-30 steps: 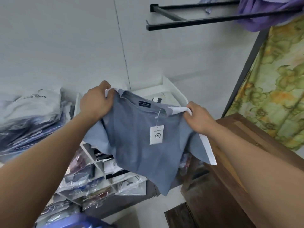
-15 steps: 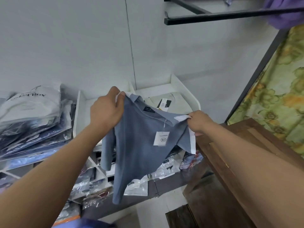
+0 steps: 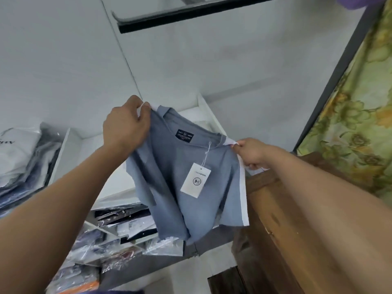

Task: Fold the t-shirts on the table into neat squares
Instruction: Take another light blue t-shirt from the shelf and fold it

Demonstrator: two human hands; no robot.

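Note:
A grey-blue t-shirt [image 3: 174,166] with white sleeve trim hangs in the air in front of me, spread between both hands. A white paper tag [image 3: 195,183] dangles on a string from its neck, below a dark label. My left hand [image 3: 125,126] grips the shirt's left shoulder. My right hand [image 3: 252,152] pinches the right shoulder at the white trim. The shirt's lower part hangs bunched and creased over the shelves. The wooden table [image 3: 297,240] lies to the right, under my right forearm.
A white shelf unit [image 3: 89,145] behind the shirt holds several bagged garments [image 3: 25,158]. A black rail [image 3: 191,15] runs overhead. A floral curtain [image 3: 356,107] hangs at the right behind a dark post.
The shirt has swung and spread wider again between my hands, its hem lifted and bunched. The view tilted upward slightly. Both hands keep their hold.

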